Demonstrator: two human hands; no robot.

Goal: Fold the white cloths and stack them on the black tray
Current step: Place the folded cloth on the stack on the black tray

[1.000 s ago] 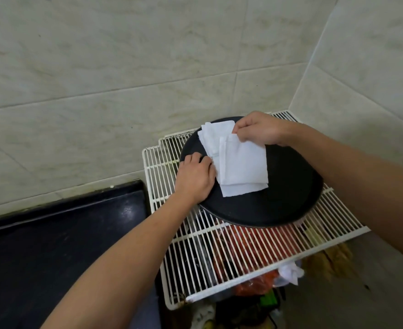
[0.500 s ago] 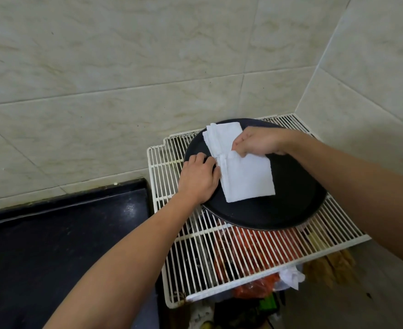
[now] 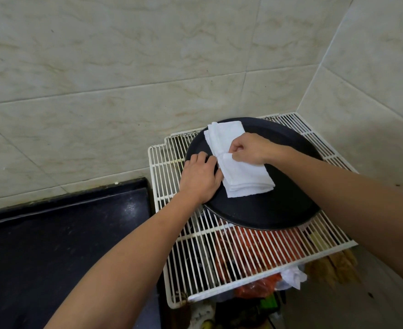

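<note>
A round black tray (image 3: 274,210) sits on a white wire rack. On its left part lies a stack of folded white cloths (image 3: 243,179), with another folded white cloth (image 3: 222,136) partly under it toward the wall. My right hand (image 3: 250,149) pinches the top cloth's upper left edge between thumb and curled fingers. My left hand (image 3: 200,176) lies on the tray's left rim, its fingertips touching the stack's left side.
The white wire rack (image 3: 219,252) stands in a tiled corner above red bags and clutter. A black countertop (image 3: 53,245) lies to the left. Tiled walls close off the back and right.
My right hand drew the top cloth down and left, so it now lies squarely on the stack. My left hand stayed at the tray's left rim.
</note>
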